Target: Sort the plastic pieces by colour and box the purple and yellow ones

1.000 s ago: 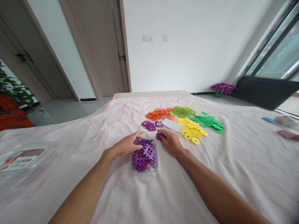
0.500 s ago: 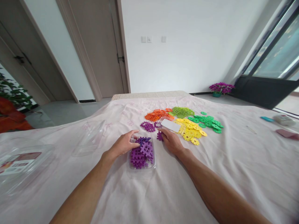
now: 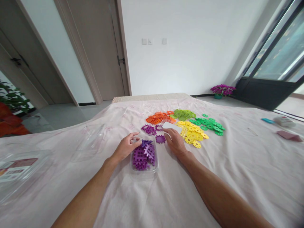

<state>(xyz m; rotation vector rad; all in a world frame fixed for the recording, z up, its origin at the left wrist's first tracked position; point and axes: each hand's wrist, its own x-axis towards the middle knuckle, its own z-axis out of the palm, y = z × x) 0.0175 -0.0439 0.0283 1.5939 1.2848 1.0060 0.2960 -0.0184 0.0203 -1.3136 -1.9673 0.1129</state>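
A small clear plastic container (image 3: 143, 171) filled with purple interlocking pieces (image 3: 143, 154) sits on the pink cloth in front of me. My left hand (image 3: 125, 147) curls its fingers over the container's left rim at the far corner. My right hand (image 3: 176, 143) lies on the cloth to the right of the container, fingers stretched forward and holding nothing. One loose purple piece (image 3: 161, 138) rests flat on the cloth just left of its fingertips. A small heap of purple pieces (image 3: 148, 129) lies beyond.
Heaps of orange (image 3: 157, 118), light green (image 3: 184, 113), yellow (image 3: 193, 133) and green (image 3: 210, 123) pieces lie beyond, around a clear box with a white label (image 3: 171, 125). A clear lid (image 3: 90, 142) and a larger clear tub (image 3: 19, 169) lie left. Small items (image 3: 282, 121) lie far right.
My right hand let go of the purple piece it held; the piece now lies on the cloth beside it. My left hand slid a little back along the container's rim.
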